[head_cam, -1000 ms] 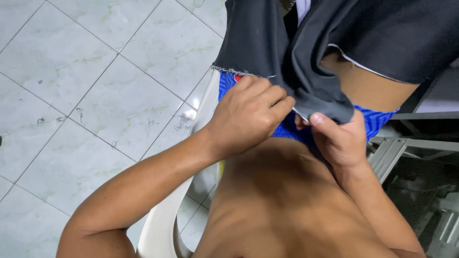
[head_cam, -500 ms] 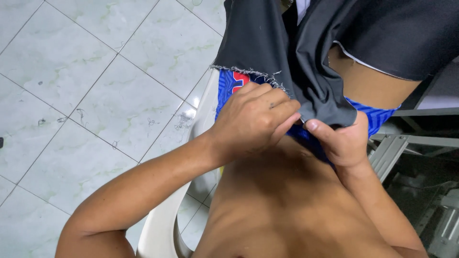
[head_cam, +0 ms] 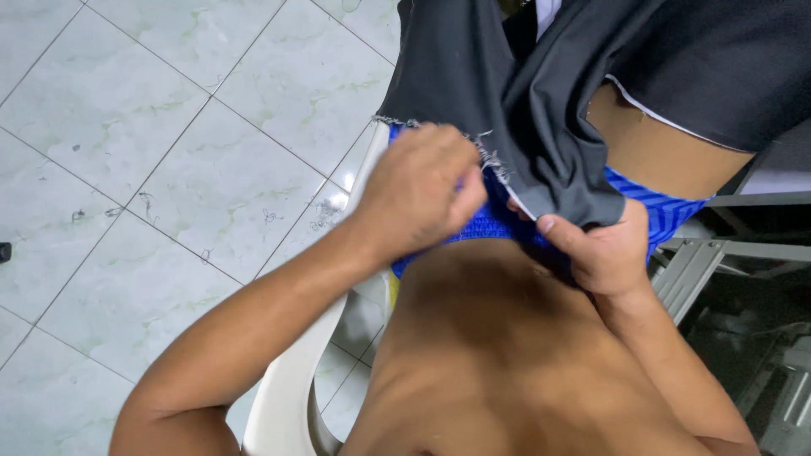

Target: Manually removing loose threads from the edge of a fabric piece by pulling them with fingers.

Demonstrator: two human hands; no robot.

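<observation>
A dark grey cloth [head_cam: 473,76] with a frayed cut edge lies across my lap, over blue patterned shorts [head_cam: 659,207]. My left hand [head_cam: 418,186] is closed at the frayed edge of the cloth, fingers curled under it. My right hand [head_cam: 596,249] pinches a folded corner of the same cloth between thumb and fingers, just right of the left hand. I sit on a white plastic chair [head_cam: 296,388].
A pale tiled floor [head_cam: 169,152] with thread scraps fills the left. A grey metal frame [head_cam: 701,270] and dark clutter stand close on the right. A small dark object [head_cam: 4,252] sits at the far left edge.
My left hand has slid a little left along the frayed edge. My right hand has shifted slightly right and down with the folded corner. The cloth has bunched differently between them.
</observation>
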